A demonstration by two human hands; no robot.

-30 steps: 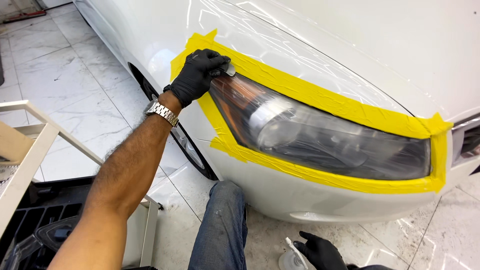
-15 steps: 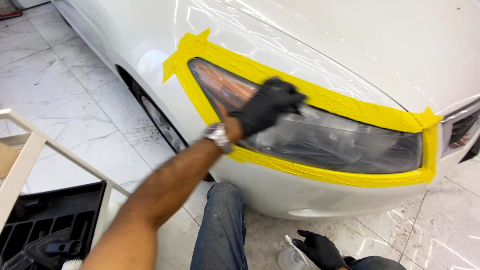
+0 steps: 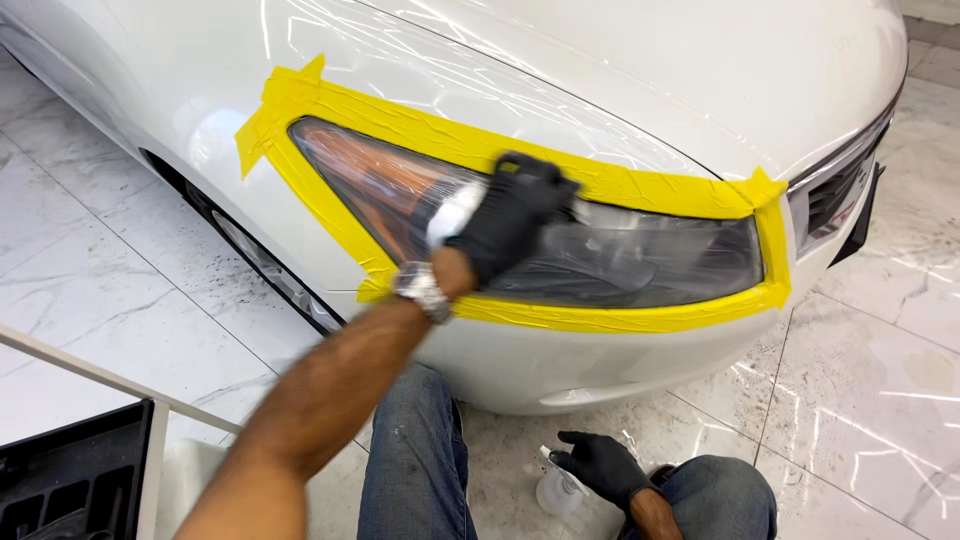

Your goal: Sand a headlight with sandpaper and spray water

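Observation:
A white car's headlight [image 3: 640, 255] is framed all round with yellow masking tape [image 3: 610, 185]. My left hand [image 3: 515, 215], in a black glove with a metal watch at the wrist, presses on the middle of the lens and holds a white pad [image 3: 455, 210]; the hand is blurred by motion. My right hand [image 3: 600, 465], also in a black glove, rests low between my knees with its fingers on the top of a small clear spray bottle [image 3: 555, 492] that stands on the floor.
The white hood [image 3: 640, 70] and bumper [image 3: 560, 360] surround the lamp, with the grille [image 3: 835, 195] at right and the front wheel [image 3: 265, 270] at left. A black tray on a white cart [image 3: 80, 480] sits at lower left. The floor is pale marble tile [image 3: 880, 370].
My left hand has slid with the pad from the lamp's upper left corner rightward to mid-lens. The view has shifted right. The right hand stays by the bottle.

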